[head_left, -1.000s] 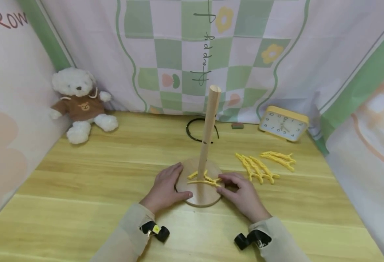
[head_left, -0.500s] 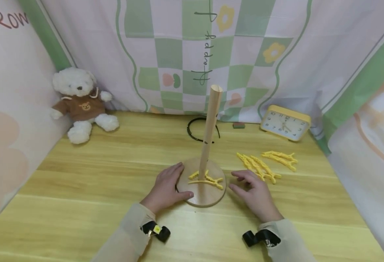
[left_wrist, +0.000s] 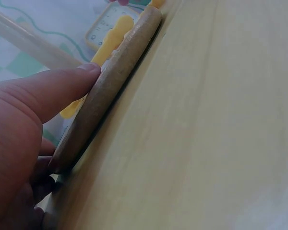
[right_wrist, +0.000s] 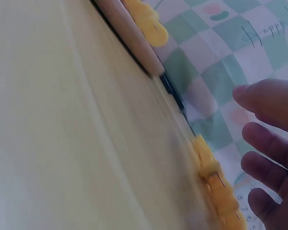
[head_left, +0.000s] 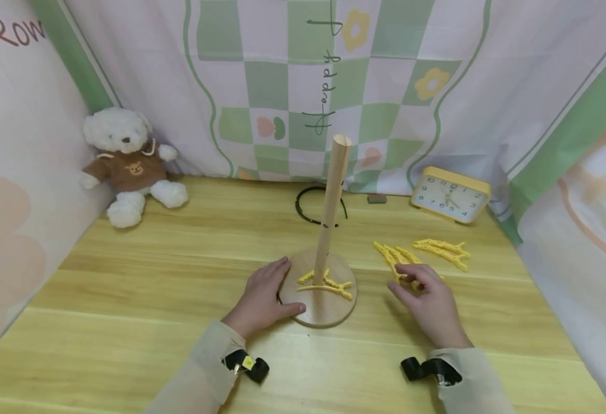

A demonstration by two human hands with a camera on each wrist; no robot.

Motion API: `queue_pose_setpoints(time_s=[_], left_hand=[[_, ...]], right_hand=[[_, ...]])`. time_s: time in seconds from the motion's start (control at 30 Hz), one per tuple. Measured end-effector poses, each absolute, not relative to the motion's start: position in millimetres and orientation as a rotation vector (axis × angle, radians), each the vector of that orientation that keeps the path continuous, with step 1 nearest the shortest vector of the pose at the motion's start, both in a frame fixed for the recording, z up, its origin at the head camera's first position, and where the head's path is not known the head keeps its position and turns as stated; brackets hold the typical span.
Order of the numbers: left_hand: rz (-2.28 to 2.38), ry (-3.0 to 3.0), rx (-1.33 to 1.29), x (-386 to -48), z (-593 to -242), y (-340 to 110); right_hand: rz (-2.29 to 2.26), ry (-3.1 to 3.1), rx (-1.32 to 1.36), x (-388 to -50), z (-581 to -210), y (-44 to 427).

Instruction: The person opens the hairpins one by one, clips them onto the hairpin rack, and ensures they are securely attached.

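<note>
A wooden stand has a round base [head_left: 329, 313] and an upright pole [head_left: 334, 184] with small dark holes. My left hand [head_left: 259, 299] holds the base at its left side, thumb on top and the other fingers at the rim; in the left wrist view the thumb [left_wrist: 62, 88] lies against the base edge. Yellow branch-like plastic pieces [head_left: 339, 291] lie on the base around the pole's foot. Over to the right, my right hand [head_left: 432, 305] hovers with loosely bent fingers above several similar yellow pieces [head_left: 383, 253], partly hiding them. Nothing shows between its fingers in the right wrist view.
Two more yellow pieces [head_left: 440, 247] lie farther right. Behind the stand are a black headband [head_left: 303, 214] and a small red-and-green block [head_left: 377, 199]. A yellow alarm clock [head_left: 450, 195] stands back right, and a white plush bear [head_left: 132, 167] sits back left.
My right hand has left the yellow piece on the base and moved right, over the yellow pieces on the table. My left hand and the stand have stayed in place.
</note>
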State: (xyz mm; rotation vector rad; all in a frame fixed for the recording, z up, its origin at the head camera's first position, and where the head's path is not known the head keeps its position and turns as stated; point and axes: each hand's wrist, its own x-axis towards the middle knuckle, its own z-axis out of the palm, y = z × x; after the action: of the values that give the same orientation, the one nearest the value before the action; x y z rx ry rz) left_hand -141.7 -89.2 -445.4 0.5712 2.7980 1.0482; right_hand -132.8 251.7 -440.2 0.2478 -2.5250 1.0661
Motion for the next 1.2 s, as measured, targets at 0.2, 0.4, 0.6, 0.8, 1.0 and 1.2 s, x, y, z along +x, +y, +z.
queue_pose_setpoints(time_s=[0.2,0.4,0.6,0.8,1.0,1.2], left_hand=[[1.046,2.8,0.568,-142.2,-446.0,-89.2],[1.057,2.791,0.562,-141.4,-445.6,-89.4],[1.059,2.787,0.551,-141.2,-445.4,-89.5],[1.069,2.782,0.559,-141.1,-444.8,-89.4],[1.07,2.783,0.559,-141.2,-444.9,-89.4],[1.07,2.78,0.56,-141.2,-445.1,-89.4]], right_hand=[[1.049,-2.517,0.16,-127.2,-437.1,274.4],[1.011,-2.524,0.082,-126.5,-440.5,294.5],[0.989,-2.565,0.044,-127.4,-443.0,304.5],[0.965,-2.604,-0.036,-128.2,-445.0,310.7],[0.948,-2.692,-0.197,-131.4,-446.7,318.6],[0.933,-2.736,-0.32,-132.5,-445.3,331.8]])
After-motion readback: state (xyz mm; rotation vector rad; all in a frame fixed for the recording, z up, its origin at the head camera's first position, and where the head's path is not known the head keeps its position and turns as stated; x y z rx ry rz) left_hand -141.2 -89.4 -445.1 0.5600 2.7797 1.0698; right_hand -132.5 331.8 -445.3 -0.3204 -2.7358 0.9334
